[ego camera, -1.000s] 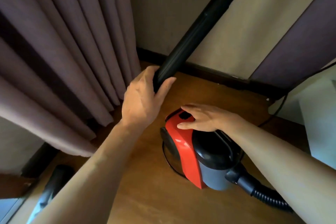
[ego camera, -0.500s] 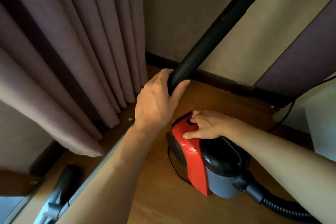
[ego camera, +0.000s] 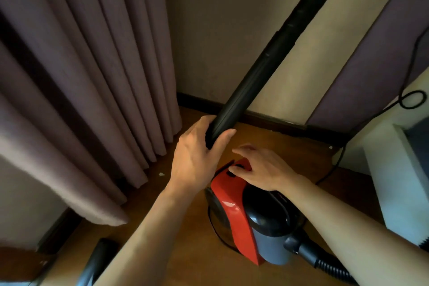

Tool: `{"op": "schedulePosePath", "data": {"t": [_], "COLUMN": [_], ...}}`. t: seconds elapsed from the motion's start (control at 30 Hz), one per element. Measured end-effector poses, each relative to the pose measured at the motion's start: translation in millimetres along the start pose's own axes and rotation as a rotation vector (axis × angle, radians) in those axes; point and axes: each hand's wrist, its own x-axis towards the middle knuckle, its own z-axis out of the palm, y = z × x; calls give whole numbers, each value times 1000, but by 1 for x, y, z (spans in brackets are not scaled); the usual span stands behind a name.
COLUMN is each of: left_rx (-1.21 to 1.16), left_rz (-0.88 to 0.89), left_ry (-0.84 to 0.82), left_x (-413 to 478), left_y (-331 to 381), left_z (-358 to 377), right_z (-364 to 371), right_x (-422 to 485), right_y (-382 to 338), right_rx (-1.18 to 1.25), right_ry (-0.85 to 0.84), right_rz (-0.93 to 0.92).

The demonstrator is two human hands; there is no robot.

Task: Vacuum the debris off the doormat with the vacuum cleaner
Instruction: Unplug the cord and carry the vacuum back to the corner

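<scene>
A mauve curtain (ego camera: 81, 88) hangs in heavy folds across the left, its hem ending just above a brown wood floor (ego camera: 185, 251). A long black tube (ego camera: 267, 72) slants from the upper right down to the middle, where your left hand (ego camera: 197, 160) wraps round its lower end. Just beside that hand, the vacuum (ego camera: 234, 216) sits on the floor. It is a small canister with a red front and black top, and a ribbed hose (ego camera: 325, 264) leaves its rear toward the lower right. Your right hand (ego camera: 262, 169) lies on the red top with its fingers nearly straight and its fingertips at a dark switch, holding nothing. A thin black cord (ego camera: 411, 100) loops down the right side. A small white scrap (ego camera: 161, 174) lies near the curtain hem. The doormat is out of view, so the cleaning itself looks not yet begun.

The curtain hangs near the tube, so suction could draw the fabric in. Dragging the canister by its hose could tip it or snag the cord. No brand, label or writing is readable.
</scene>
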Motion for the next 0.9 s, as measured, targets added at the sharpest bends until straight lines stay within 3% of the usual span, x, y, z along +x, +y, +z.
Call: {"op": "schedulePosePath", "data": {"t": [0.4, 0.9], "left_rx": [-50, -81], "left_rz": [40, 151], "left_ry": [-56, -61], "left_x": [31, 109], "left_y": [60, 169], "left_z": [4, 8], "right_z": [-102, -240], "right_x": [-69, -138], "right_y": [27, 86], "right_rx": [280, 319], "right_ry": [361, 756], "right_rz": [18, 33]}}
